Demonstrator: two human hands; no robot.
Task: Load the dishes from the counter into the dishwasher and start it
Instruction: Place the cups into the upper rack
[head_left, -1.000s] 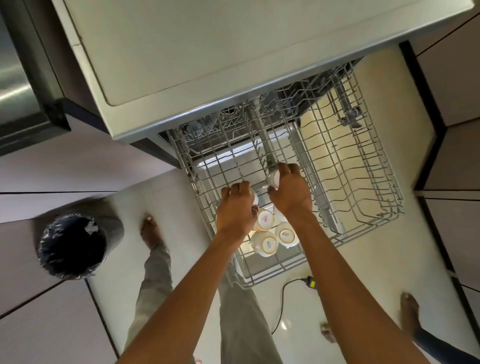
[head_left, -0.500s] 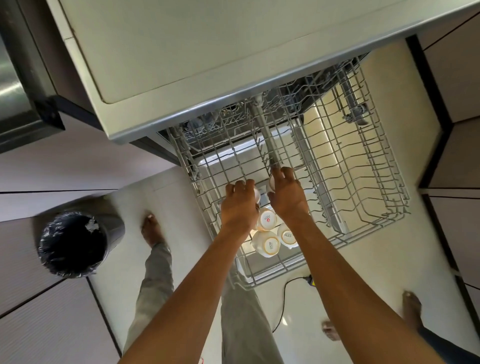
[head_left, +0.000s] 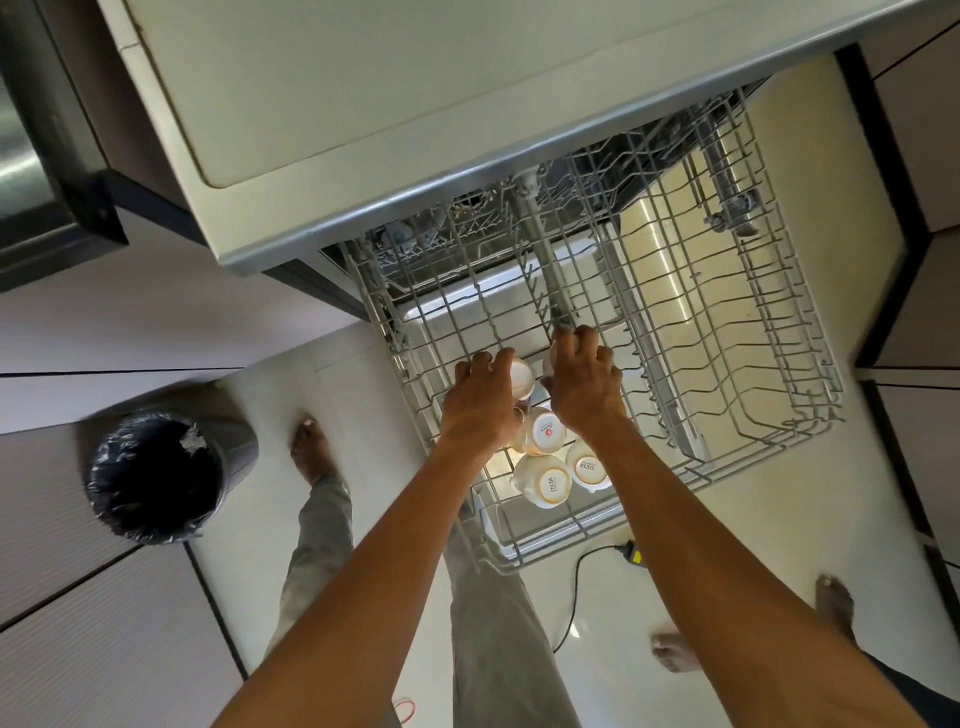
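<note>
While over rack (head_left: 727, 364), left hand (head_left: 480, 410) and right hand (head_left: 584, 384) round white cups (head_left: 522, 376).

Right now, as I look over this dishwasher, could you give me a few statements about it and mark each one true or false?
1. The left hand holds a cup. True.
2. The right hand is empty. False: it holds a second cup.
3. The rack holds no dishes. False: three upturned cups sit near its front.
4. The rack is pulled out over the floor. True.
5. The bin has a black liner. True.
</note>
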